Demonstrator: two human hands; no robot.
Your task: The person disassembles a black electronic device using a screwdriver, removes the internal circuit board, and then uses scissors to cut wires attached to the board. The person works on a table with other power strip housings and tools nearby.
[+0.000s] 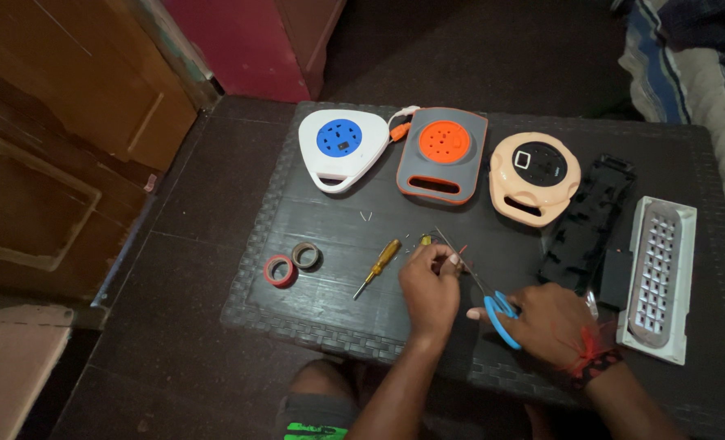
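My left hand (430, 281) pinches a thin wire (462, 250) with a small yellow piece (426, 240) at its end, just above the dark table (330, 293). My right hand (554, 322) grips blue-handled scissors (493, 305); their blades reach up-left to the wire beside my left fingers. A yellow-handled screwdriver (379, 267) lies just left of my left hand.
Three cord reels stand along the far edge: white and blue (342, 147), grey and orange (444, 153), peach and black (535, 175). Red tape (278, 270) and dark tape (305, 255) lie at left. A black plastic housing (586, 220) and a white LED panel (660, 277) lie at right.
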